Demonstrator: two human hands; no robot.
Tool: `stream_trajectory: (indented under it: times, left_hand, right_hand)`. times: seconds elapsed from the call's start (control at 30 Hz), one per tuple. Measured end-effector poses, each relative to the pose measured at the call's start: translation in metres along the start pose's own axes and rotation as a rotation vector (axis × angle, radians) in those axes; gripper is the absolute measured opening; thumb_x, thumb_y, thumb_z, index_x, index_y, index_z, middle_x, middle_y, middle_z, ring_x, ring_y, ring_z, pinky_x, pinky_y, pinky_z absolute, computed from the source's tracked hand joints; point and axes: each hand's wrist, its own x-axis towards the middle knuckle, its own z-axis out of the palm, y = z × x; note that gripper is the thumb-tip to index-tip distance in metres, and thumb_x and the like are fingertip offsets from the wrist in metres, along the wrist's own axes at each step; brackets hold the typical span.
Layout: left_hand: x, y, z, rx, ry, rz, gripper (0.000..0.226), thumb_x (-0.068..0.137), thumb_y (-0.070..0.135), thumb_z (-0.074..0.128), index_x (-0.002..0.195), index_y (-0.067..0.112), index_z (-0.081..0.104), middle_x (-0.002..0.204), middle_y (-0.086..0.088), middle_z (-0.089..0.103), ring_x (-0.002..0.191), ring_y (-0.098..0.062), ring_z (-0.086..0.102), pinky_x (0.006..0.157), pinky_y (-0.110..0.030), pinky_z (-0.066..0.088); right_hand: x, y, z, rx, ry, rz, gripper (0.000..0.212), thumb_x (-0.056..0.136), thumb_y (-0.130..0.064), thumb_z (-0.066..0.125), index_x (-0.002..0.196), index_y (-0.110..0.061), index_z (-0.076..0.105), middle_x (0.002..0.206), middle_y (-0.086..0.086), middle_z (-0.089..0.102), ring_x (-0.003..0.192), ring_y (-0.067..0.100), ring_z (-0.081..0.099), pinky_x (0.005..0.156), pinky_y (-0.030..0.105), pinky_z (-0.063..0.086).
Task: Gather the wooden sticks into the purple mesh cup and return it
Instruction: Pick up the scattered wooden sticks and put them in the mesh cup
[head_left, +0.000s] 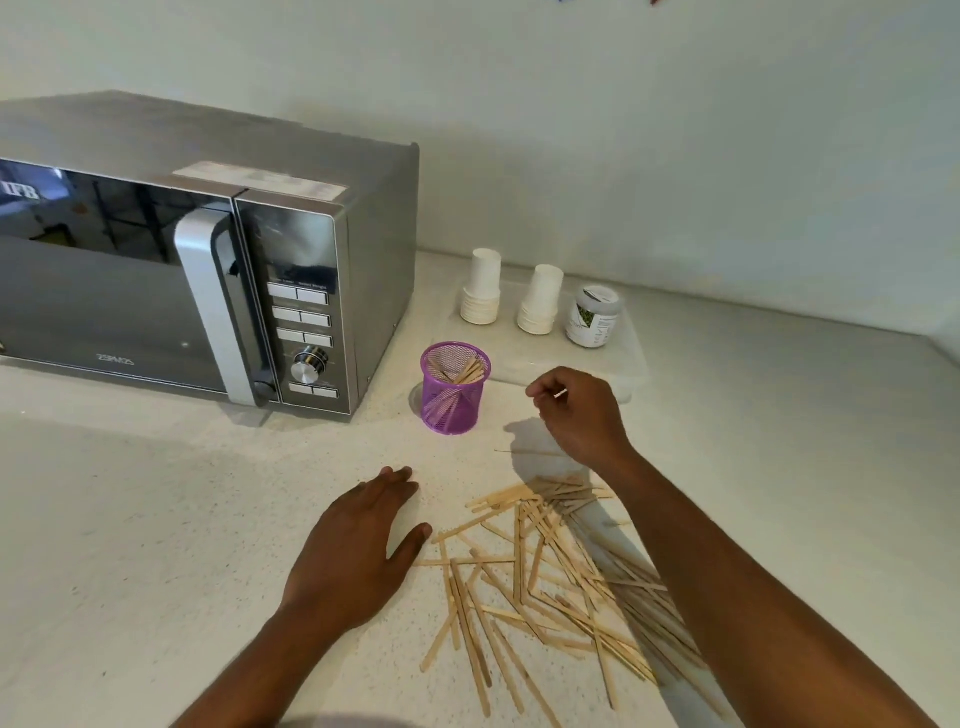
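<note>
The purple mesh cup stands upright on the white counter beside the microwave, with several wooden sticks inside it. A scattered pile of wooden sticks lies on the counter in front of me. My right hand hovers just right of the cup, fingers curled, pinching what looks like a thin stick end. My left hand lies flat on the counter, fingers straight, just left of the pile and touching no stick.
A silver microwave fills the left back of the counter. Two stacks of white paper cups and a jar stand on a clear tray behind the purple cup. The wall runs along the back.
</note>
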Motion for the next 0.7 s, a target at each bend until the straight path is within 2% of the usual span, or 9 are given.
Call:
stream_trajectory:
  times: [0.07, 0.13, 0.23, 0.37, 0.47, 0.53, 0.63, 0.7]
  left_hand:
    - [0.0, 0.0, 0.0, 0.011, 0.001, 0.008, 0.061, 0.094, 0.062, 0.038, 0.149, 0.035, 0.034, 0.158, 0.017, 0.026, 0.146, -0.006, 0.023, 0.113, -0.024, 0.014]
    - [-0.001, 0.001, 0.0, 0.013, -0.002, 0.01, 0.061, 0.095, 0.061, 0.038, 0.149, 0.035, 0.034, 0.159, 0.016, 0.025, 0.146, -0.007, 0.023, 0.113, -0.025, 0.015]
    - [-0.002, 0.0, 0.001, 0.02, -0.018, 0.005, 0.063, 0.094, 0.064, 0.033, 0.15, 0.035, 0.031, 0.159, 0.016, 0.022, 0.147, -0.008, 0.022, 0.114, -0.026, 0.016]
    - [-0.003, -0.001, 0.004, 0.021, -0.015, 0.029, 0.069, 0.091, 0.067, 0.025, 0.15, 0.033, 0.033, 0.159, 0.014, 0.025, 0.147, -0.009, 0.023, 0.117, -0.03, 0.022]
    - [-0.003, -0.003, 0.006, 0.021, -0.009, 0.045, 0.068, 0.092, 0.066, 0.025, 0.149, 0.031, 0.036, 0.158, 0.012, 0.029, 0.147, -0.009, 0.024, 0.116, -0.03, 0.022]
    - [-0.004, -0.002, 0.005, 0.034, -0.007, 0.052, 0.067, 0.093, 0.065, 0.027, 0.15, 0.03, 0.035, 0.159, 0.011, 0.028, 0.147, -0.008, 0.022, 0.116, -0.03, 0.021]
    - [-0.006, 0.001, 0.004, 0.027, 0.001, 0.04, 0.063, 0.096, 0.06, 0.032, 0.151, 0.029, 0.033, 0.159, 0.01, 0.025, 0.143, -0.003, 0.013, 0.115, -0.028, 0.016]
    - [-0.005, 0.0, 0.004, 0.032, 0.001, 0.046, 0.065, 0.095, 0.062, 0.029, 0.151, 0.029, 0.032, 0.159, 0.01, 0.025, 0.142, -0.002, 0.013, 0.115, -0.029, 0.016]
  right_hand:
    - [-0.016, 0.024, -0.002, -0.152, -0.12, -0.02, 0.022, 0.091, -0.013, 0.059, 0.091, -0.029, 0.074, 0.097, -0.014, 0.071, 0.087, 0.01, 0.067, 0.08, 0.034, 0.054]
    - [-0.031, 0.044, -0.003, -0.304, -0.234, -0.084, 0.027, 0.09, -0.015, 0.057, 0.106, -0.025, 0.076, 0.109, -0.006, 0.07, 0.102, 0.017, 0.066, 0.084, 0.034, 0.052]
    - [-0.053, 0.068, 0.001, -0.411, -0.281, -0.173, 0.04, 0.091, -0.015, 0.056, 0.127, -0.024, 0.069, 0.126, -0.001, 0.063, 0.115, 0.024, 0.058, 0.092, 0.037, 0.051]
    - [-0.082, 0.068, -0.004, -0.33, -0.228, -0.298, 0.034, 0.092, -0.011, 0.06, 0.121, -0.024, 0.073, 0.119, -0.007, 0.064, 0.106, 0.016, 0.058, 0.085, 0.031, 0.052]
    - [-0.092, 0.063, -0.02, -0.305, -0.323, -0.34, 0.03, 0.09, -0.011, 0.061, 0.114, -0.023, 0.076, 0.112, -0.006, 0.068, 0.101, 0.012, 0.063, 0.085, 0.031, 0.054]
    - [-0.094, 0.06, -0.032, -0.264, -0.333, -0.317, 0.031, 0.09, -0.023, 0.062, 0.119, -0.023, 0.073, 0.112, -0.008, 0.069, 0.1, 0.005, 0.063, 0.086, 0.028, 0.053]
    - [-0.096, 0.047, -0.042, -0.279, -0.446, -0.218, 0.06, 0.083, -0.057, 0.066, 0.136, -0.03, 0.06, 0.127, -0.013, 0.062, 0.114, 0.002, 0.056, 0.096, 0.028, 0.048]
    - [-0.1, 0.037, -0.038, -0.401, -0.587, -0.221, 0.075, 0.077, -0.068, 0.071, 0.141, -0.031, 0.054, 0.136, -0.012, 0.054, 0.122, 0.007, 0.048, 0.101, 0.031, 0.045]
